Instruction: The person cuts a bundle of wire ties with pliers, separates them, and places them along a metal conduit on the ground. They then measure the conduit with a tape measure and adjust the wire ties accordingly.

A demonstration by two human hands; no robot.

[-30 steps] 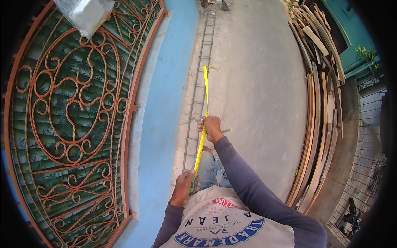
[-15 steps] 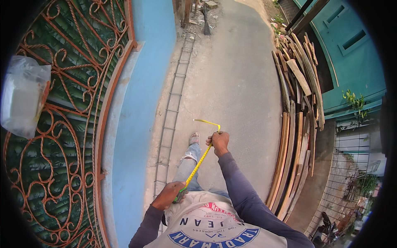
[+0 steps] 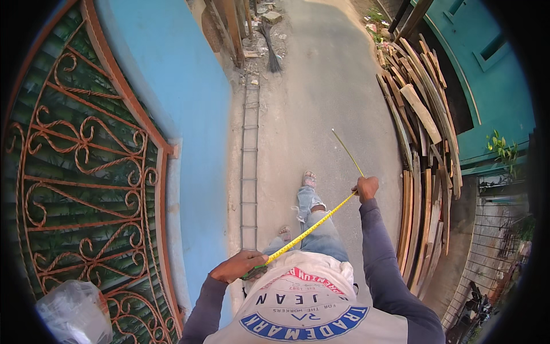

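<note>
A yellow tape measure (image 3: 312,229) stretches slantwise between my two hands, in front of my shirt and jeans. My left hand (image 3: 238,266) is closed around its case, of which only a green and dark edge shows. Farther up and to the right, my right hand (image 3: 366,188) pinches the blade. Beyond that grip, the free end of the blade sticks out up and to the left over the road, its tip in the air. The fingers of both hands are partly hidden by their own backs.
A long steel rebar cage (image 3: 249,172) lies along the blue wall (image 3: 195,126) on my left. Stacked planks (image 3: 421,212) line the right side of the road (image 3: 326,86). An ornate metal gate (image 3: 86,200) with a hanging plastic bag (image 3: 74,312) stands at left. A bundle of dark wire (image 3: 269,49) lies ahead.
My right hand has moved out to the right, so more blade spans between my hands. The blade's free end has swung from pointing left to pointing up-left. I have stepped forward along the road.
</note>
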